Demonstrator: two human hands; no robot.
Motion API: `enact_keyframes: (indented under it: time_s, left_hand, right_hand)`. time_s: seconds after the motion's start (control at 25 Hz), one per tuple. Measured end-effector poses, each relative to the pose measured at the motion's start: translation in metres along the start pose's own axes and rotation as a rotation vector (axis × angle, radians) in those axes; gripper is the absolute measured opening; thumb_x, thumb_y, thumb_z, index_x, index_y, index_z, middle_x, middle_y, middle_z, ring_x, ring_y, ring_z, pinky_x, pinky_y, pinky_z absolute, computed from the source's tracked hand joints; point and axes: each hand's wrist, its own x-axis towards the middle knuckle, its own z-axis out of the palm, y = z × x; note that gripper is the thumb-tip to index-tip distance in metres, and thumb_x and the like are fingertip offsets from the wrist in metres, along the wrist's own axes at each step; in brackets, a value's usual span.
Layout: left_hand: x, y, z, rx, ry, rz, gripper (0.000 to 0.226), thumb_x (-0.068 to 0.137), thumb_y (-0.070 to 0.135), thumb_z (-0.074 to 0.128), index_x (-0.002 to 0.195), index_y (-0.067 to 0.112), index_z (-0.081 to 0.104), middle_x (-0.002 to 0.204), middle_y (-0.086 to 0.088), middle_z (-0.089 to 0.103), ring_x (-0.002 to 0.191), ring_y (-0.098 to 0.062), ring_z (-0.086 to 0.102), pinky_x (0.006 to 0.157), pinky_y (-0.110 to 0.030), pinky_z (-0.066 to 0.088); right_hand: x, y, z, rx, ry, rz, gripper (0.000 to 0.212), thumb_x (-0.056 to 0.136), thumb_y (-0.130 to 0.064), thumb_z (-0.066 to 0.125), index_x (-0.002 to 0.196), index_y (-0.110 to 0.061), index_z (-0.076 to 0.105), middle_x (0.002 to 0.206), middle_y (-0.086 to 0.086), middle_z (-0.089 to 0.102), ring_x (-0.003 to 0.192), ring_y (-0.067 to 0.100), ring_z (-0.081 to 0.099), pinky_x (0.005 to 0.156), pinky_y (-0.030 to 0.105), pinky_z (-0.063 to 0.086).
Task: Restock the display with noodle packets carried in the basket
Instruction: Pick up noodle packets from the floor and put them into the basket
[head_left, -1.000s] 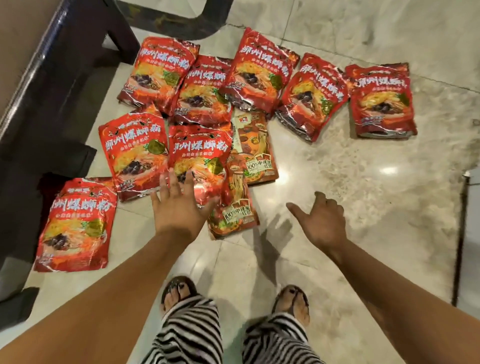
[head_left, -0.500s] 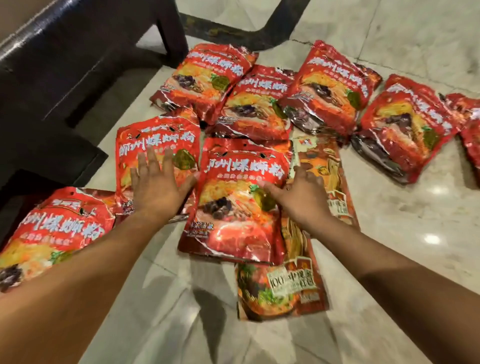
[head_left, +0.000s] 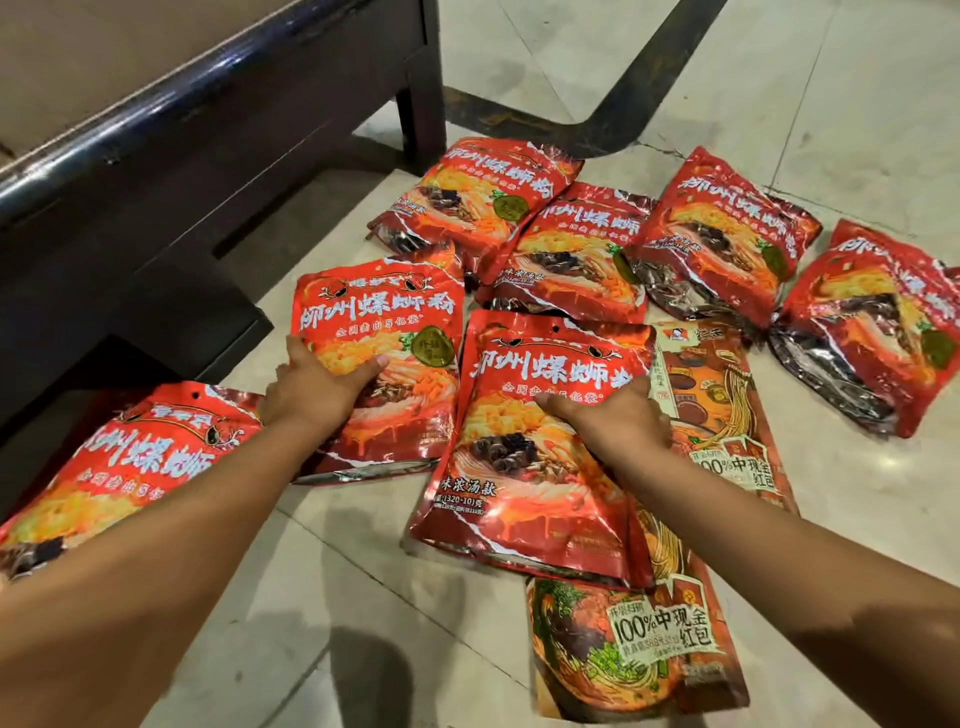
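Note:
Several red noodle packets lie spread over the floor. My left hand (head_left: 317, 389) grips the left edge of one red packet (head_left: 384, 332), thumb on its face. My right hand (head_left: 613, 415) holds the right edge of the middle red packet (head_left: 524, 457), thumb on top and fingers at the edge. That packet lies over two orange noodle packets (head_left: 717, 395) (head_left: 634, 644). Another red packet (head_left: 130, 467) lies at the near left, partly under my left forearm. Several more red packets (head_left: 582, 249) lie in a row behind. No basket is in view.
A dark wooden display unit (head_left: 156, 171) with a beige top stands along the left, its leg (head_left: 421, 104) close to the far packets. The floor is pale polished tile (head_left: 857, 519), with a dark curved band (head_left: 623, 114) at the back.
The view has come lower and closer to the packets. My left hand moved from flat on its packet to gripping its left edge. My right hand slid onto the middle packet's right edge.

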Motion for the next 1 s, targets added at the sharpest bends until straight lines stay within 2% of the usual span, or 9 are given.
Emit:
enact_keyframes:
  time_s: [0.2, 0.32, 0.44, 0.6, 0.72, 0.8, 0.88, 0.92, 1.0]
  left_hand:
    - [0.012, 0.006, -0.013, -0.253, 0.024, -0.161, 0.118, 0.06, 0.066, 0.081, 0.144, 0.009, 0.019, 0.141, -0.021, 0.047, 0.127, -0.043, 0.048, 0.104, -0.055, 0.042]
    - [0.015, 0.009, -0.014, -0.371, -0.025, -0.232, 0.121, 0.051, 0.063, 0.088, 0.14, 0.007, 0.026, 0.135, -0.017, 0.053, 0.123, -0.04, 0.054, 0.102, -0.054, 0.046]
    - [0.016, 0.01, -0.018, -0.538, -0.103, -0.281, 0.13, 0.023, 0.064, 0.093, 0.131, 0.008, 0.046, 0.124, -0.013, 0.063, 0.109, -0.035, 0.064, 0.094, -0.051, 0.053]
    - [0.004, 0.014, -0.022, -0.674, -0.145, -0.239, 0.075, 0.061, 0.035, 0.092, 0.121, 0.005, 0.059, 0.115, -0.012, 0.067, 0.101, -0.032, 0.067, 0.086, -0.041, 0.054]
    - [-0.002, 0.01, -0.027, -0.749, -0.18, -0.208, 0.058, 0.065, 0.029, 0.09, 0.111, 0.008, 0.061, 0.109, -0.01, 0.068, 0.095, -0.029, 0.066, 0.083, -0.038, 0.052]
    - [-0.007, 0.007, -0.031, -0.787, -0.223, -0.193, 0.067, 0.059, 0.032, 0.092, 0.115, 0.01, 0.062, 0.111, -0.008, 0.07, 0.098, -0.029, 0.067, 0.089, -0.041, 0.053]
    - [-0.014, 0.006, -0.034, -0.819, -0.227, -0.17, 0.062, 0.06, 0.032, 0.091, 0.112, 0.014, 0.064, 0.111, -0.008, 0.071, 0.1, -0.03, 0.067, 0.095, -0.044, 0.052]
    - [-0.018, 0.006, -0.034, -0.835, -0.216, -0.152, 0.054, 0.062, 0.03, 0.091, 0.108, 0.016, 0.065, 0.111, -0.008, 0.071, 0.101, -0.03, 0.067, 0.098, -0.045, 0.051]
    - [-0.025, 0.009, -0.035, -0.864, -0.242, -0.108, 0.055, 0.058, 0.031, 0.092, 0.105, 0.017, 0.067, 0.111, -0.008, 0.072, 0.1, -0.029, 0.068, 0.096, -0.042, 0.051]
  right_hand:
    - [0.006, -0.003, -0.004, 0.083, -0.088, 0.029, 0.149, 0.043, -0.08, 0.078, 0.153, -0.013, 0.002, 0.147, 0.019, 0.044, 0.132, 0.043, 0.044, 0.105, 0.053, 0.042]
    - [0.005, -0.006, -0.003, 0.152, -0.106, 0.076, 0.161, 0.022, -0.081, 0.077, 0.152, -0.018, 0.003, 0.145, 0.02, 0.045, 0.13, 0.044, 0.045, 0.104, 0.054, 0.043]
    - [0.003, -0.005, -0.002, 0.279, -0.065, 0.131, 0.148, 0.039, -0.062, 0.091, 0.151, -0.014, 0.008, 0.145, 0.021, 0.042, 0.132, 0.043, 0.042, 0.107, 0.052, 0.041]
    - [0.002, 0.001, 0.0, 0.396, -0.03, 0.147, 0.125, 0.055, -0.04, 0.094, 0.147, -0.006, 0.016, 0.143, 0.02, 0.045, 0.131, 0.04, 0.045, 0.107, 0.049, 0.042]
    - [0.002, 0.004, 0.001, 0.517, -0.043, 0.153, 0.12, 0.05, -0.036, 0.097, 0.14, -0.005, 0.025, 0.137, 0.017, 0.048, 0.127, 0.039, 0.048, 0.104, 0.049, 0.045]
    - [0.001, 0.009, 0.001, 0.61, -0.095, 0.146, 0.113, 0.042, -0.038, 0.099, 0.132, -0.005, 0.038, 0.125, 0.014, 0.058, 0.113, 0.036, 0.057, 0.095, 0.048, 0.051]
    - [0.001, 0.017, -0.002, 0.656, -0.156, 0.114, 0.093, 0.037, -0.042, 0.098, 0.109, -0.008, 0.049, 0.093, 0.01, 0.063, 0.081, 0.028, 0.062, 0.067, 0.038, 0.054]
    - [0.0, 0.019, -0.006, 0.654, -0.188, 0.1, 0.082, 0.04, -0.043, 0.098, 0.097, -0.012, 0.048, 0.078, 0.008, 0.057, 0.066, 0.022, 0.055, 0.055, 0.031, 0.046]
    - [-0.001, 0.025, -0.018, 0.67, -0.245, 0.055, 0.069, 0.048, -0.038, 0.097, 0.089, -0.014, 0.048, 0.071, 0.006, 0.054, 0.059, 0.019, 0.048, 0.05, 0.026, 0.036]
